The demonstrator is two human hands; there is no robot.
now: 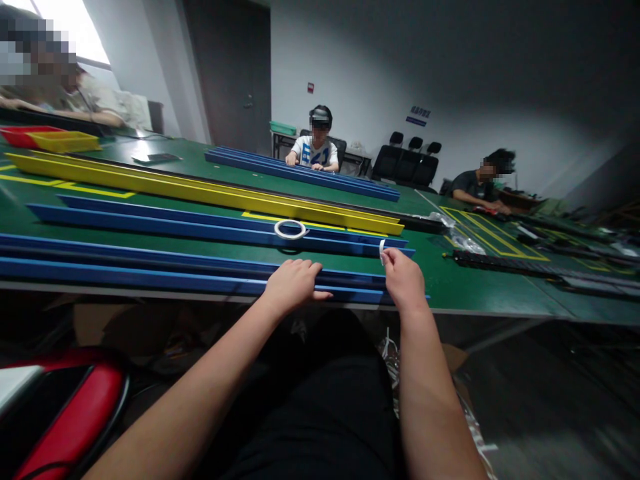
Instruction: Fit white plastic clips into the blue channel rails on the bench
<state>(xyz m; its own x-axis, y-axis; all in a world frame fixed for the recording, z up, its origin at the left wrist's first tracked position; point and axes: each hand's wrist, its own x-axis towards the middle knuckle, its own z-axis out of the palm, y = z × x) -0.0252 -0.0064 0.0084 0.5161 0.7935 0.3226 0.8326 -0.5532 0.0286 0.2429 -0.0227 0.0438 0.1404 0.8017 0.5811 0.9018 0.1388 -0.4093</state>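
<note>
Along the near edge of the table (480, 293), my left hand (294, 285) lies over the nearest rail (200, 283), hiding part of it; whether it grips, I can't tell, and the nine-o'clock end runs out of view. At three o'clock, my right hand (404, 279) pinches a white strip (382, 247), lower end lost in the hold, tip up at eleven. White roll (290, 236) sits twelve o'clock from my left hand.
</note>
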